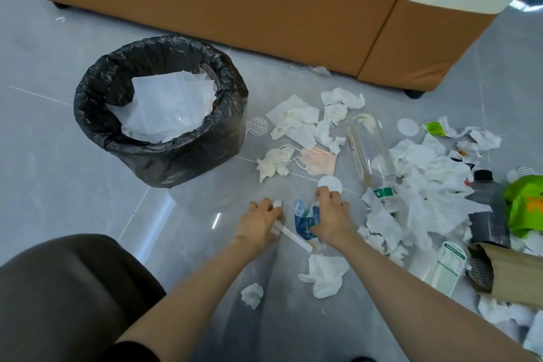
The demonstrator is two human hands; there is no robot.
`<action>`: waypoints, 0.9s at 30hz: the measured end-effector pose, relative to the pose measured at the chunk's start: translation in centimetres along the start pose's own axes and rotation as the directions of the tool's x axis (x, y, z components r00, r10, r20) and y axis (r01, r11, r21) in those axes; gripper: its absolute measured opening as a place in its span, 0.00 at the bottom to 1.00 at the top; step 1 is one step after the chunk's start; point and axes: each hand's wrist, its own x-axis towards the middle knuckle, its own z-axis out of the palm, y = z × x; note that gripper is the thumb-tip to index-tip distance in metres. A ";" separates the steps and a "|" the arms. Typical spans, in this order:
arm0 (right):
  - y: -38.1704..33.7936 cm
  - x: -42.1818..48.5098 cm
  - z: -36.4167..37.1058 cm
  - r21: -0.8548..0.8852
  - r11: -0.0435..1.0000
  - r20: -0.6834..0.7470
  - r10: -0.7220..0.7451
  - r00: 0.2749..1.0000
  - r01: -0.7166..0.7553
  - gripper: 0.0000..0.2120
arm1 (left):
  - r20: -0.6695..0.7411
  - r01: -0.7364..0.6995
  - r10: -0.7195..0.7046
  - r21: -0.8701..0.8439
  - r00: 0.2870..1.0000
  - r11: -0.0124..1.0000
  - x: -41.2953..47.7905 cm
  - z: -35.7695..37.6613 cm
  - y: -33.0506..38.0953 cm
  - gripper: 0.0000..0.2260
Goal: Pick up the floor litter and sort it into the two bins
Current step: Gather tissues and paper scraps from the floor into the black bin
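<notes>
My left fingers (266,206) pinch a paper strip (293,236); right fingers (324,195) grip a blue wrapper (304,222). Bin (176,161) beyond-left; tissues (426,176), bottle (367,150) right.

The left hand (260,222) grips a white paper strip (291,236); the right hand (332,219) pinches a blue wrapper (304,220). A black-lined bin (176,161) stands at ten o'clock, crumpled tissues (426,185) at three o'clock.

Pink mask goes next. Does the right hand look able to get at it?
Probably yes: the pink mask lies mostly uncovered just beyond the right hand, though its fingers already hold a blue wrapper.
</notes>
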 end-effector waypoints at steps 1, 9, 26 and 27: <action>0.0 0.1 0.0 0.008 1.000 -0.004 0.005 1.000 -0.005 0.37 | -0.001 0.005 -0.005 -0.021 1.000 1.000 0.0 0.1 -0.1 0.20; 0.3 0.8 0.4 0.057 0.998 0.040 -0.013 0.999 0.011 0.27 | 0.011 0.171 -0.173 -0.224 0.985 0.959 0.0 0.8 -1.8 0.20; -3.2 2.4 -4.1 0.496 0.867 -0.021 -0.035 0.999 0.041 0.17 | -0.268 0.011 -0.165 -0.495 0.949 0.869 -1.9 -8.4 -1.2 0.13; -4.2 2.6 -5.8 0.585 0.808 -0.075 -0.027 0.997 0.066 0.16 | -0.332 -0.044 -0.159 -0.530 0.930 0.847 -2.3 -10.4 -0.9 0.12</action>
